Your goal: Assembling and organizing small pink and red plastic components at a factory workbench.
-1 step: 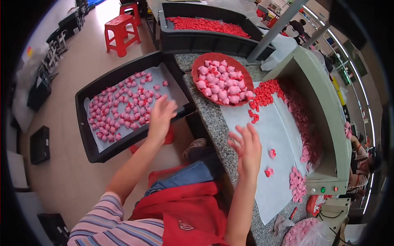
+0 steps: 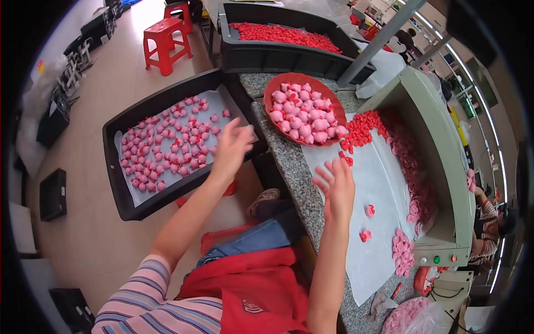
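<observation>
My left hand (image 2: 232, 146) hovers over the near right edge of a black tray (image 2: 167, 204), fingers apart and nothing seen in them. Many pink ball-shaped pieces with red bits (image 2: 177, 149) lie on the tray's white lining. Above the paper-covered worktop, my right hand (image 2: 338, 189) is raised with spread fingers, open, just below the red scalloped bowl (image 2: 296, 78). More pink balls (image 2: 303, 114) fill that bowl. Small red pieces (image 2: 361, 127) are heaped beside it. Two small pink-and-red pieces, an upper one (image 2: 370, 210) and a lower one (image 2: 365, 235), rest on the white paper (image 2: 364, 273).
A pale green hooded machine (image 2: 439, 139) stands along the right, with pink pieces under it. Flat pink pieces (image 2: 403, 250) lie near its front corner. Behind the bowl is a deep black crate (image 2: 278, 60) of red pieces. Red stools (image 2: 166, 44) stand on the floor.
My left hand has moved right and slightly up, toward the bowl. My right hand has risen a little, its fingers closer to the bowl. The pieces have not visibly changed.
</observation>
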Available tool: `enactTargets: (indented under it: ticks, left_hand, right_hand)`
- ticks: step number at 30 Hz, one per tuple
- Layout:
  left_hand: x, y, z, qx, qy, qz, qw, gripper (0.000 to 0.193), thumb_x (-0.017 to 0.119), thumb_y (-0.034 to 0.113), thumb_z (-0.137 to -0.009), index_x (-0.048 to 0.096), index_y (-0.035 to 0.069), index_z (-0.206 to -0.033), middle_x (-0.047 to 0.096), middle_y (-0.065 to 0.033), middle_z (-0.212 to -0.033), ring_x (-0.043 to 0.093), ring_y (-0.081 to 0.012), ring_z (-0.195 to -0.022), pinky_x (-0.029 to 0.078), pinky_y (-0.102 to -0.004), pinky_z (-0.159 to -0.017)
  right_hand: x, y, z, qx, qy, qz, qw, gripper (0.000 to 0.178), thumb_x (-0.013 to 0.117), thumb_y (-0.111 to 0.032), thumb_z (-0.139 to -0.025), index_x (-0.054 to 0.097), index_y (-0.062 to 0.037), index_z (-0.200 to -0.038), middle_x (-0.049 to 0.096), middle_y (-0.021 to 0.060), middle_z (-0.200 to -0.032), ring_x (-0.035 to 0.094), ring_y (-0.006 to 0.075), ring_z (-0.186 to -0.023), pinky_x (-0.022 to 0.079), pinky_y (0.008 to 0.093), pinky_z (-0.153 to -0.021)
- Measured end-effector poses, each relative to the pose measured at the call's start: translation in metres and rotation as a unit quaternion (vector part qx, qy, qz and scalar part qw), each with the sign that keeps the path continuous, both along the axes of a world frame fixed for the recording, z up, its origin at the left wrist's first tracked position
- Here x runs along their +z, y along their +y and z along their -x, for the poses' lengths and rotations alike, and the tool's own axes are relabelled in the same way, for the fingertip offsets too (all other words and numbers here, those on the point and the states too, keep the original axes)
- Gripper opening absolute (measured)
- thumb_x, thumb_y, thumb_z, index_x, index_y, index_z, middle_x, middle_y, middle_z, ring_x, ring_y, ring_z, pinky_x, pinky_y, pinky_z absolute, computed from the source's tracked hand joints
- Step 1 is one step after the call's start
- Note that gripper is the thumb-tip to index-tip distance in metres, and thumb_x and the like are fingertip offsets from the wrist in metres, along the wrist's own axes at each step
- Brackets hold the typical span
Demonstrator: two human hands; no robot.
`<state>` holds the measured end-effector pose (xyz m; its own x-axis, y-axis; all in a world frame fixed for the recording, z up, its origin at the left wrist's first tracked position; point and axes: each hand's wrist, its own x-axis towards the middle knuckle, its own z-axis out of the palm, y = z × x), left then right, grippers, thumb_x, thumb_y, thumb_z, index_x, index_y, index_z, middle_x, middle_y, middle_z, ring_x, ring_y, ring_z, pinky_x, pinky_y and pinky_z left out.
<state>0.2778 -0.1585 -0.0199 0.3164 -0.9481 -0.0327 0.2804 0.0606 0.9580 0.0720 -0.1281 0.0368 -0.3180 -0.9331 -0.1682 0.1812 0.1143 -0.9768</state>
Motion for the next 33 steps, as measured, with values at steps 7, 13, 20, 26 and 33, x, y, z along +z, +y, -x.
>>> enactTargets:
  ticks: [7,13,20,26,33]
  left_hand:
    - [-0.016,-0.101,0.048,-0.027,-0.335,-0.142,0.931,0.041,0.051,0.020,-0.078,0.043,-0.005,-0.108,0.046,-0.0318,-0.109,0.053,-0.0450,-0.097,0.045,-0.0460,-0.085]
    - [-0.013,-0.044,0.022,-0.025,-0.204,-0.103,0.973,0.051,0.046,0.020,-0.081,0.033,-0.001,-0.125,0.045,-0.0311,-0.114,0.047,-0.0458,-0.105,0.038,-0.0461,-0.092]
    - [-0.022,0.049,-0.043,0.009,0.167,-0.090,0.982,0.047,0.045,0.006,-0.081,0.023,-0.004,-0.121,0.048,-0.0148,-0.107,0.056,-0.0246,-0.094,0.053,-0.0373,-0.070]
    - [-0.038,0.057,-0.102,-0.027,0.451,-0.048,0.891,0.037,0.041,0.001,-0.082,0.039,-0.011,-0.116,0.048,-0.0217,-0.116,0.054,-0.0340,-0.104,0.049,-0.0488,-0.086]
    - [-0.059,0.044,-0.102,-0.094,0.673,-0.007,0.733,0.029,0.039,0.001,-0.083,0.044,-0.011,-0.108,0.046,-0.0265,-0.116,0.052,-0.0406,-0.104,0.050,-0.0468,-0.087]
  right_hand:
    - [-0.069,-0.102,0.005,-0.031,0.079,-0.064,0.994,0.028,0.053,-0.028,-0.083,0.054,-0.0062,-0.101,0.062,0.0064,-0.085,0.061,0.0225,-0.074,0.051,0.0401,-0.065]
    - [-0.058,-0.067,0.003,0.018,0.165,0.004,0.986,0.019,0.049,-0.010,-0.081,0.058,0.0017,-0.093,0.060,0.0083,-0.085,0.062,0.0213,-0.072,0.054,0.0340,-0.060]
    - [-0.011,-0.029,-0.083,0.161,0.274,0.043,0.947,0.024,0.048,-0.014,-0.086,0.058,0.0027,-0.100,0.060,0.0057,-0.074,0.057,0.0113,-0.055,0.048,0.0227,-0.049]
    - [0.030,-0.065,-0.183,0.215,0.665,0.167,0.696,0.035,0.049,-0.028,-0.077,0.059,0.0056,-0.077,0.060,0.0192,-0.066,0.061,0.0314,-0.067,0.046,0.0382,-0.064]
    - [0.057,-0.047,-0.272,0.170,0.790,0.238,0.539,0.038,0.055,-0.034,-0.076,0.062,-0.0009,-0.094,0.061,0.0178,-0.086,0.061,0.0375,-0.069,0.048,0.0424,-0.066]
